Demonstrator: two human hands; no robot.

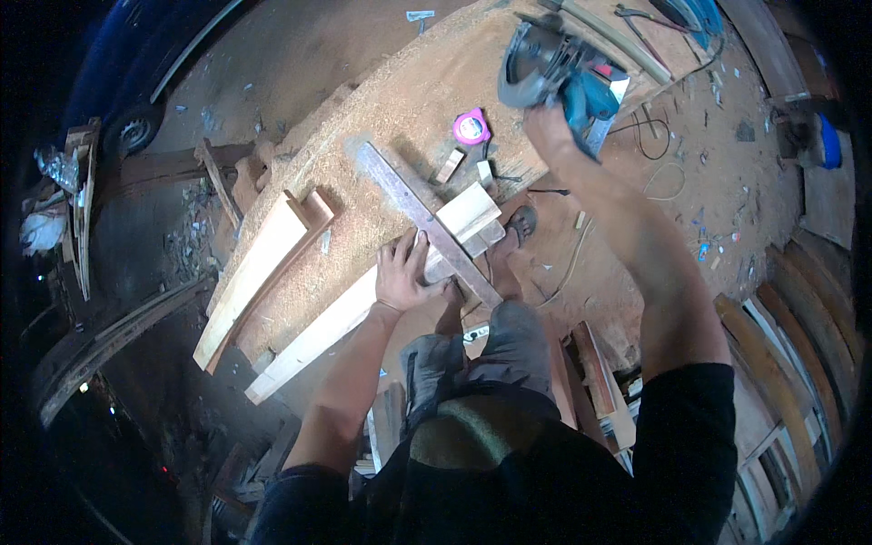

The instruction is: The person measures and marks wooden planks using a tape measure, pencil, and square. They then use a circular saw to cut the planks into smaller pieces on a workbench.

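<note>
My left hand (402,274) lies with its fingers spread on a pale wooden board (318,343), its fingertips by a long flat bar (427,222). The bar lies across the board at an angle. Beyond the bar, the board's end (470,211) sticks out to the right. Out at the far right of the work surface, my right hand (549,133) is closed around the handle of a circular saw (536,68) with a teal body. Its fingers are partly hidden by the saw. A pink tape measure (470,127) and a small wood block (450,165) sit between the hands.
Sawdust covers the work surface (363,118). Two cut timber pieces (259,272) lie at the left. Pliers (649,16) and a wooden strip (618,41) are beyond the saw. A cable (668,136) runs over the ground, and stacked boards (772,363) stand at the right.
</note>
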